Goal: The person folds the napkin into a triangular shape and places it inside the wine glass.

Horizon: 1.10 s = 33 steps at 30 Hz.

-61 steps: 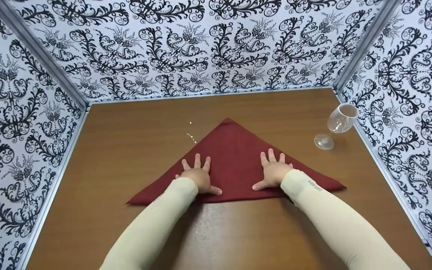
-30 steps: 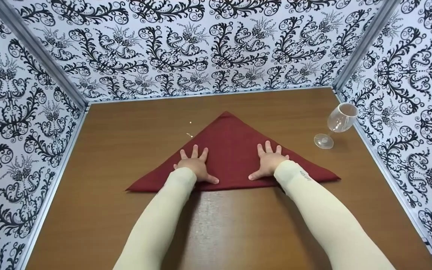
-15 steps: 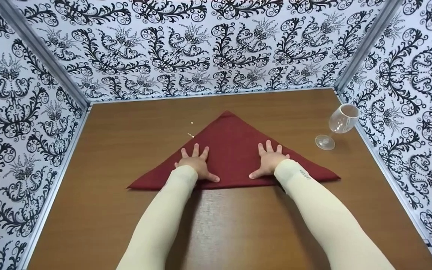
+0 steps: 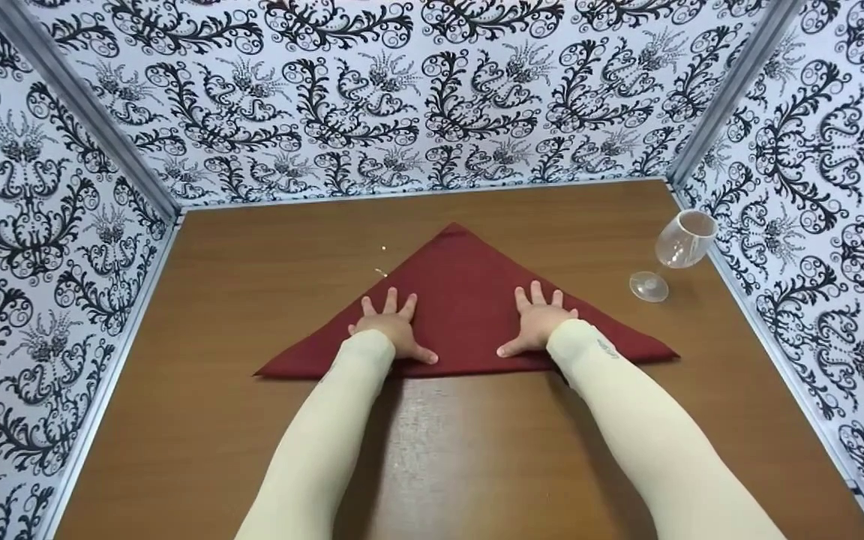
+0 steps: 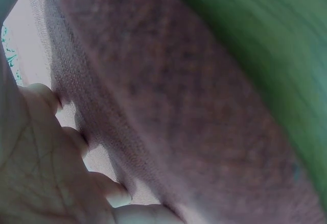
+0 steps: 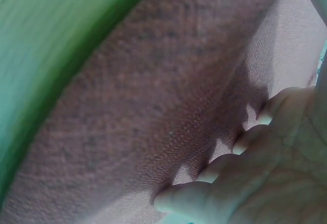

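A dark red cloth napkin, folded into a triangle, lies on the table with its point to the far side and its long edge toward the person. On its left half rests the left hand, fingers spread and thumb turned inward. The right hand rests the same way on the right half. Both wrist views show spread fingertips touching the cloth: the left palm arches over it, and so does the right palm. Neither hand grips anything.
A clear wine glass stands at the right rear of the wooden table. Small bright specks show just left of the napkin. Patterned white panels wall the table at the back and both sides.
Between two seconds and one second ago both hands and the napkin moved slightly away from the person. Since then the hands have stayed spread on the cloth, almost still.
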Motion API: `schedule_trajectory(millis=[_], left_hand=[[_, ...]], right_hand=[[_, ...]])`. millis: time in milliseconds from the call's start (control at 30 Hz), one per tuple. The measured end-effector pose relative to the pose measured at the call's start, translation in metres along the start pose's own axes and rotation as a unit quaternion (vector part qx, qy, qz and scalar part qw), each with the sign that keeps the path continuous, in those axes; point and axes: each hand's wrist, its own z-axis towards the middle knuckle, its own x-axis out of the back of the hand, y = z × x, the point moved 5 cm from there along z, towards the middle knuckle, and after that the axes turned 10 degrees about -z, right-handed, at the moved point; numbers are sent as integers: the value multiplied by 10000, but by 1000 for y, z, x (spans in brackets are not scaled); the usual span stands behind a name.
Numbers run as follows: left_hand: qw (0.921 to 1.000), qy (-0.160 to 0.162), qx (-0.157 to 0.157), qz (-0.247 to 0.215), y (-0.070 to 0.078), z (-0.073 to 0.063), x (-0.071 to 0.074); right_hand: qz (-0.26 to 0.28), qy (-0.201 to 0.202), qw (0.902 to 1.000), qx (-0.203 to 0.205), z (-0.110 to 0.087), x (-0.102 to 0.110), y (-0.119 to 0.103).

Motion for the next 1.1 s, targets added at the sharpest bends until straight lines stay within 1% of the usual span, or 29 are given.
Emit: schedule_trajectory(millis=[100, 167, 367, 467, 533, 633, 733, 800, 867, 933, 1033, 1100], left_hand=[[10000, -56, 59, 10, -2, 9, -1], [10000, -55, 60, -44, -4, 12, 0], [9999, -20, 30, -134, -4, 16, 4], [9999, -14, 11, -139, -4, 17, 5], [9999, 21, 37, -116, -3, 15, 6], [9997, 84, 195, -156, 2, 6, 5], [9991, 178, 367, -152, 11, -6, 2], [9987, 182, 458, -163, 17, -15, 1], [9986, 197, 483, 31, 20, -20, 0], [9985, 166, 482, 184, 20, -23, -1], [9985, 103, 414, 353, 15, -21, -2], [9989, 44, 432, 194, 11, -19, -2]], right_hand=[[13, 44, 10000, -20, 0, 2, 0], [15, 64, 10000, -37, 1, 3, -1], [58, 101, 9999, -52, 3, 5, -1], [70, 82, 9999, -84, 8, 4, 0], [69, 77, 9999, -83, 11, 2, 2], [-20, 75, 10000, 58, 13, 0, 6], [-300, 50, 9991, 284, 10, 3, 13], [-543, 22, 9979, 366, 5, 7, 20], [-707, -7, 9967, 393, 2, 12, 26], [-722, -65, 9965, 406, 0, 15, 29], [-627, -168, 9969, 449, 0, 14, 30], [-533, -200, 9973, 463, 0, 13, 30]])
